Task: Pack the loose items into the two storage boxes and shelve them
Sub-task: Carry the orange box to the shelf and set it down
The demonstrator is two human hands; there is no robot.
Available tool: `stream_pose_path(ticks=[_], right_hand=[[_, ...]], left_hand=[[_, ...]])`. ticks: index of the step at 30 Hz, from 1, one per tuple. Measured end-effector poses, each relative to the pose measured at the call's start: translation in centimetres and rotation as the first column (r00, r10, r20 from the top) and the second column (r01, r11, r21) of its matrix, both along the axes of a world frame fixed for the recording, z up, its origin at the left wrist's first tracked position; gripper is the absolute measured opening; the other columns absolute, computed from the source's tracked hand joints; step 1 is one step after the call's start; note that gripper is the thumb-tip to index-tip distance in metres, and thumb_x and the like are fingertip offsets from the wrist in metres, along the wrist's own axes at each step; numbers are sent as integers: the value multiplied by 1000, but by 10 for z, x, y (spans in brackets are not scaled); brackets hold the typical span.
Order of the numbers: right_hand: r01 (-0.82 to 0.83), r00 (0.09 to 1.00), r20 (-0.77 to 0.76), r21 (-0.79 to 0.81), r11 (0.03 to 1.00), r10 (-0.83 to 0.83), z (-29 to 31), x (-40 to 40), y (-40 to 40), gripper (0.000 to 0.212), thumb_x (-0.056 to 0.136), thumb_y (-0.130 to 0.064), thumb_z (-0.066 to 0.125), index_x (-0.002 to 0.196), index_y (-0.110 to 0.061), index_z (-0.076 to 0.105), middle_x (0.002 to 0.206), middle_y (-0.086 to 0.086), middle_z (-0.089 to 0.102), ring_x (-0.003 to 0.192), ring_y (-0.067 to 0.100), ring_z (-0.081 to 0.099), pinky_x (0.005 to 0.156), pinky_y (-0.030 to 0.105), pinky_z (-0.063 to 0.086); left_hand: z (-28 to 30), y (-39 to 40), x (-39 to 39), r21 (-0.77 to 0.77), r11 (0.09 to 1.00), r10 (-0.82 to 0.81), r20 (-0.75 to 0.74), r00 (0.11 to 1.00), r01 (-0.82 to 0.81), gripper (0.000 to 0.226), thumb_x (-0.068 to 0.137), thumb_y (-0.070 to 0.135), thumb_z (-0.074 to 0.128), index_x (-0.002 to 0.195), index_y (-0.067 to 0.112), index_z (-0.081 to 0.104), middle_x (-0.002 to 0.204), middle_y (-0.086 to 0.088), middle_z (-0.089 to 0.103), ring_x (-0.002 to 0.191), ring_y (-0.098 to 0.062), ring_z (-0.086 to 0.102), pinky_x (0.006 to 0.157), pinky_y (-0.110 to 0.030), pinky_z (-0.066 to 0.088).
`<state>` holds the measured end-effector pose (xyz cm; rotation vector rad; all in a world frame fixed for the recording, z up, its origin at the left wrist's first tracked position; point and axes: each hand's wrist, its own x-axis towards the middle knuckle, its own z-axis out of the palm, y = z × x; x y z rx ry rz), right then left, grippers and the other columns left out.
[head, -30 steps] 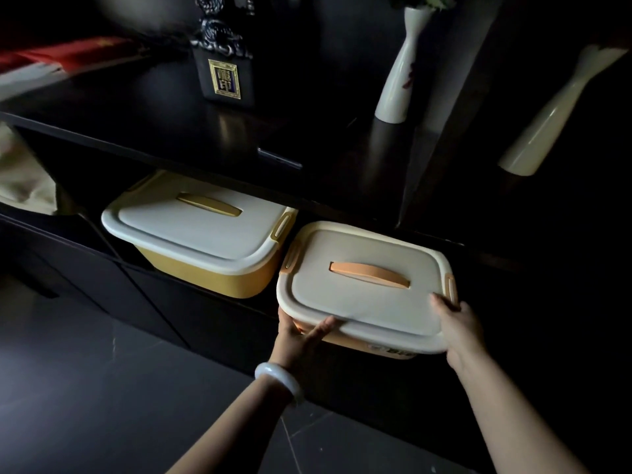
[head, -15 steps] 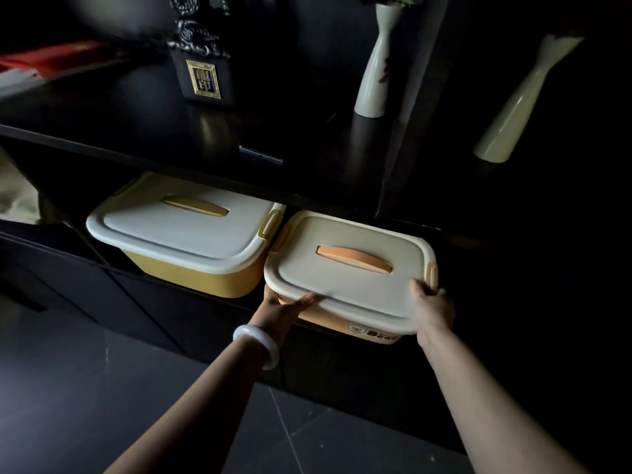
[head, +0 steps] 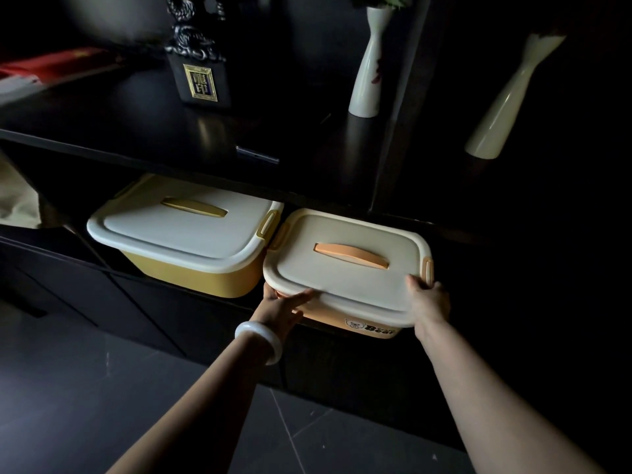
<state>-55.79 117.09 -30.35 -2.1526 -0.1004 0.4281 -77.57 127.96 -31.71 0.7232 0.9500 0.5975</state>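
Both hands, left hand (head: 278,307) and right hand (head: 429,299), grip the lidded orange box (head: 345,268), half-shelved at three o'clock of the shelved yellow box (head: 184,234); final push remains.

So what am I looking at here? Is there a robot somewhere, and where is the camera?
No robot: these are a person's two bare arms, filmed by a camera worn on the head, looking forward and down. The left hand, with a white bangle on its wrist, and the right hand grip the near edge of an orange box with a cream lid, which sits in a low, dark shelf. Beside it, to the left, stands a yellow box, lid on. On top of the shelf stand a white vase and a dark ornament. What is inside the boxes cannot be seen.
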Motion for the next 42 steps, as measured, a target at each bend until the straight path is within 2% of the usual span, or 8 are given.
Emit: stream_pose_path(ticks=[4, 11, 16, 22, 31, 35, 38, 42], right_hand=[[-10, 1000, 9, -16, 1000, 10, -1, 0, 0, 62, 91, -37, 61, 137, 1, 45, 137, 23, 48, 123, 38, 51, 98, 45, 46], [-12, 1000, 4, 37, 999, 12, -3, 2, -3, 55, 89, -36, 63, 130, 0, 50, 129, 22, 55, 114, 37, 56, 93, 43, 49], [-24, 1000, -4, 39, 999, 25, -5, 3, -4, 60, 90, -39, 62, 135, -1, 47, 132, 21, 52, 118, 37, 54, 95, 44, 48], [-44, 999, 15, 47, 998, 43, -6, 2, -5, 60, 91, -39, 61, 134, 0, 47, 132, 22, 52, 118, 36, 54, 93, 41, 48], [-80, 997, 11, 31, 996, 80, -11, 5, -8, 66, 91, -45, 58, 139, -3, 42, 137, 21, 49, 123, 36, 51, 99, 46, 45], [-88, 996, 13, 20, 996, 88, -12, 6, -9, 67, 91, -45, 58, 141, -3, 40, 139, 20, 47, 125, 36, 48, 102, 46, 43], [-109, 993, 39, -32, 994, 110, -10, 5, -9, 68, 92, -46, 55, 142, -3, 39, 140, 21, 46, 126, 37, 47, 100, 40, 43], [-179, 984, 11, -39, 983, 179, -8, 8, -16, 68, 91, -51, 54, 142, -7, 38, 139, 19, 47, 124, 36, 48, 95, 38, 42]], left_hand=[[-1, -1, 1, 10, 1000, 25, 8, 1000, -25, 62, 77, 0, 75, 119, 40, 51, 110, 9, 64, 106, -17, 58, 90, -33, 46], [-3, -6, -1, -20, 999, 35, 50, 998, -34, 87, 60, 6, 83, 133, 35, 47, 122, 3, 64, 119, -24, 56, 109, -48, 38], [-3, -5, -2, 3, 1000, 7, 52, 999, -7, 79, 70, 3, 80, 133, 35, 46, 122, 2, 65, 118, -25, 58, 107, -49, 40], [-1, -7, 0, 20, 999, 29, 84, 996, -31, 87, 55, 10, 84, 130, 35, 48, 99, 11, 73, 92, -10, 69, 76, -32, 55], [4, -9, 0, -5, 1000, 30, 140, 990, -30, 85, 62, 5, 78, 136, 30, 44, 118, 2, 65, 91, -10, 68, 61, -21, 55], [1, -10, -3, 78, 997, -7, 55, 998, 3, 82, 67, 9, 80, 134, 37, 42, 123, 5, 63, 105, -12, 63, 66, -22, 55], [0, -11, -6, 179, 983, -32, -9, 999, 33, 98, 55, 25, 85, 141, 30, 38, 127, 4, 62, 115, -15, 59, 91, -33, 52], [5, -19, -8, 379, 910, -19, -363, 932, 166, 83, 69, 43, 79, 139, 23, 38, 130, 5, 59, 121, -18, 54, 103, -45, 44]])
